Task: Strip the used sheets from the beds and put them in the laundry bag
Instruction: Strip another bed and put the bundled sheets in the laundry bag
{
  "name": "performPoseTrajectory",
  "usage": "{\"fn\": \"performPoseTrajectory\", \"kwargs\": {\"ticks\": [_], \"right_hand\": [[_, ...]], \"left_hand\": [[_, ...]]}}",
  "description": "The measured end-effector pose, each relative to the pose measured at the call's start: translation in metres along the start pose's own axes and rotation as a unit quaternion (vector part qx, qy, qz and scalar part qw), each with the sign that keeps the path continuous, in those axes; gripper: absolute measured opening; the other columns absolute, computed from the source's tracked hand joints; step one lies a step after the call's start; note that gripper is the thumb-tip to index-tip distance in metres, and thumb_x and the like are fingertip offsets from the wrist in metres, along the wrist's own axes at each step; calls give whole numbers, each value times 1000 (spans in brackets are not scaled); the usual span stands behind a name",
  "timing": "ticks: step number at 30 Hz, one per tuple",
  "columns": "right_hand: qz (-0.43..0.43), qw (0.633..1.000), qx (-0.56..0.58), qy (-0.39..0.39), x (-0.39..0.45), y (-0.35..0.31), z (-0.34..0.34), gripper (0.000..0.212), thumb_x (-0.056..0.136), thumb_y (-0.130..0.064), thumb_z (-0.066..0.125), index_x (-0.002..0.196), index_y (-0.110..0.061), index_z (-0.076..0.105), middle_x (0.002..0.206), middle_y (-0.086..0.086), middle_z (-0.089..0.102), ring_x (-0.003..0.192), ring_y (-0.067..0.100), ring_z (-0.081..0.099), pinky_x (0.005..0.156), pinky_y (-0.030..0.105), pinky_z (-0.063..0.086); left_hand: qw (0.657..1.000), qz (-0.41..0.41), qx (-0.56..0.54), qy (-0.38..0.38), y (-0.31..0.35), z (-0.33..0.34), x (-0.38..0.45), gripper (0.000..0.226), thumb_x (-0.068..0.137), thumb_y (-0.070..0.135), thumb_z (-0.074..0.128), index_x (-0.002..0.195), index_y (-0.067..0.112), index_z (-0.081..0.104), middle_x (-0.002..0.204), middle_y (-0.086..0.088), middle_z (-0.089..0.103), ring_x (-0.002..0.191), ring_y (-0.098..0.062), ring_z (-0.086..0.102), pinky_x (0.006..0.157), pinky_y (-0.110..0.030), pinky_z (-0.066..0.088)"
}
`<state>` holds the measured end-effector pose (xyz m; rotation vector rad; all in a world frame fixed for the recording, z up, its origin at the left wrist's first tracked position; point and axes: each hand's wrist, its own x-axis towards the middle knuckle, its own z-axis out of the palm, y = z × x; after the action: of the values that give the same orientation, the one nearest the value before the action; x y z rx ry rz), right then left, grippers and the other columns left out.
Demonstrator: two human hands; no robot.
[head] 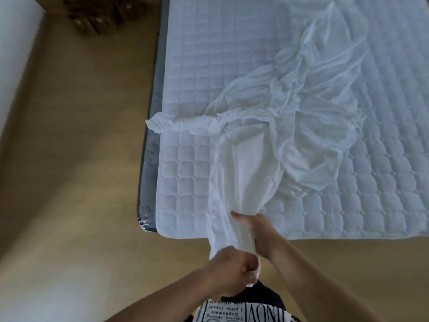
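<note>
A quilted mattress pad covers the bed beside the wooden floor. The crumpled white sheet (mostly on the bed) trails over the edge, bunched in the left hand and right hand, both gripping it.

**Sheet bunched across the bed, both hands at its near end**

The sheet lies crumpled on the mattress pad, which covers the bed. One twisted corner of it reaches to the bed's left edge. Its near end trails off the foot of the bed toward the person. The right hand grips it just at the foot edge. The left hand holds it nearer the body, over the floor. A piece of furniture stands on the floor, far left of the bed, by the wall.
</note>
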<state>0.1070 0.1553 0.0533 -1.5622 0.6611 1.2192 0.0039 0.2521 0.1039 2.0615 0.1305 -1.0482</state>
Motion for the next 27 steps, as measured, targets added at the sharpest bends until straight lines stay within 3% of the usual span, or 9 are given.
{"fn": "performPoseTrajectory", "kwargs": {"ticks": [4, 8, 10, 12, 16, 20, 22, 24, 27], "right_hand": [[-37, 995, 20, 95, -44, 26, -12, 23, 88, 0, 65, 111, 2, 67, 95, 18, 77, 87, 36, 74, 73, 39, 60], [-88, 987, 9, 136, -94, 63, -25, 26, 85, -13, 64, 110, -5, 68, 98, 15, 75, 93, 37, 71, 88, 44, 58], [-124, 977, -28, 169, -121, 89, -31, 32, 84, -21, 65, 113, -8, 68, 99, 13, 73, 94, 35, 70, 85, 44, 57], [-156, 965, -83, 193, -156, 116, -35, 23, 92, -20, 61, 112, -11, 65, 98, 8, 71, 91, 28, 68, 79, 41, 57], [-217, 940, -175, 197, -230, 162, -41, 36, 89, -13, 56, 123, -23, 64, 101, -2, 72, 89, 15, 67, 67, 28, 50], [-237, 923, -272, 133, -286, 187, -40, 30, 87, -17, 59, 117, -22, 63, 98, 3, 72, 74, 14, 65, 59, 23, 48], [-252, 909, -320, 87, -303, 194, -41, 34, 88, -21, 65, 121, -20, 63, 102, 1, 71, 78, 10, 63, 62, 19, 47], [-259, 904, -334, 67, -310, 197, -51, 36, 85, -24, 72, 121, -23, 66, 103, -4, 71, 84, 8, 65, 65, 17, 48], [-287, 884, -355, 101, -310, 187, -78, 29, 81, -21, 76, 109, -25, 69, 90, -9, 68, 77, 5, 62, 63, 18, 46]], "left_hand": [[998, 30, 25, 57, 4, 16, -41, 15, 91, 30, 65, 97, 19, 71, 98, -5, 74, 91, -22, 67, 83, -37, 55], [985, 26, -41, 166, -10, 31, -87, 15, 91, 27, 73, 104, 20, 75, 91, 12, 71, 86, -3, 66, 80, -22, 51], [965, 17, -75, 249, -15, 40, -102, 7, 92, 30, 73, 97, 26, 75, 85, 20, 68, 83, 3, 63, 77, -20, 47], [950, 8, -118, 290, -11, 49, -113, 8, 95, 37, 70, 101, 32, 70, 97, 19, 68, 94, -4, 64, 78, -21, 47], [952, 2, -182, 247, 26, 64, -126, 52, 98, 54, 60, 142, 29, 50, 143, -1, 52, 121, -22, 58, 104, -39, 49], [951, -22, -259, 171, 78, 82, -129, 90, 93, 66, 59, 163, 26, 17, 161, -7, 36, 132, -28, 53, 102, -40, 48], [935, -44, -316, 154, 96, 89, -128, 86, 94, 50, 69, 160, 22, 21, 149, -8, 49, 123, -31, 60, 81, -39, 55], [923, -39, -348, 160, 108, 97, -126, 57, 94, 17, 68, 145, 11, 44, 120, -8, 62, 97, -27, 66, 62, -34, 55], [926, -33, -308, 214, 119, 97, -126, 30, 91, -4, 51, 116, 4, 66, 99, -14, 66, 80, -25, 65, 54, -26, 51]]}}
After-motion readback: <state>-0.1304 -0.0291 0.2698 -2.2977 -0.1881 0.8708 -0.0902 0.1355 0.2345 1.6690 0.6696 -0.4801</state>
